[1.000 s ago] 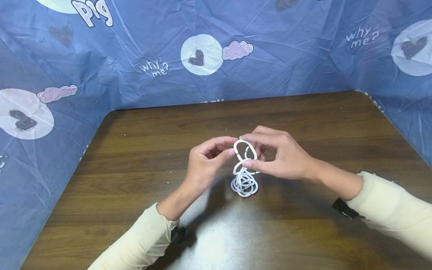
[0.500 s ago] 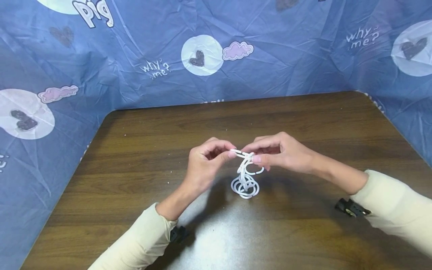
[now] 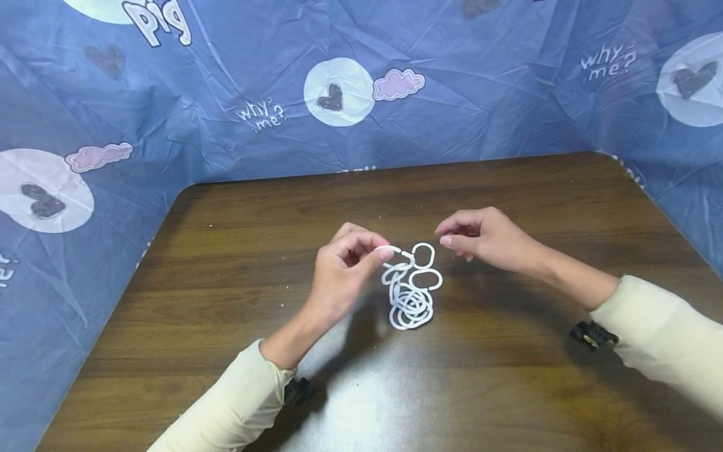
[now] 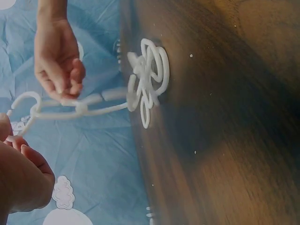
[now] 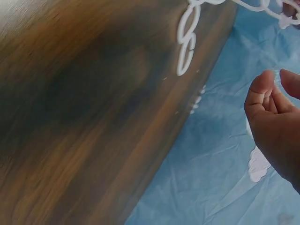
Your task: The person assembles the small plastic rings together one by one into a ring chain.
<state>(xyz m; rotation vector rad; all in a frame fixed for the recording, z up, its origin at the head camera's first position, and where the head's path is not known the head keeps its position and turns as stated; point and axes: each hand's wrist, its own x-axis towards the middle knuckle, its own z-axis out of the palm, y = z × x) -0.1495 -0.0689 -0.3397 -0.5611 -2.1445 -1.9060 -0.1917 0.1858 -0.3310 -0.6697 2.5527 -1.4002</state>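
A chain of white plastic C-shaped links (image 3: 411,307) rises from a small heap on the wooden table to my left hand (image 3: 341,273). The thumb and index finger of that hand pinch the end link (image 4: 26,95), which has a gap in its side. To the right of the raised stretch, two links (image 3: 426,279) show flat and separate from the heap's coil. My right hand (image 3: 499,242) is off to the right of the chain, fingers loosely bent with nothing between them. In the right wrist view that hand (image 5: 276,126) is apart from the dangling links (image 5: 187,33).
The dark wooden table (image 3: 271,213) has small white specks on it. A blue printed cloth (image 3: 440,125) hangs behind and along both sides. Black wrist cameras (image 3: 593,334) are worn under the cream sleeves (image 3: 666,339).
My right hand has let go of the chain and moved away to the right. The left hand keeps its pinch on the end link, and the links have spread out below it.
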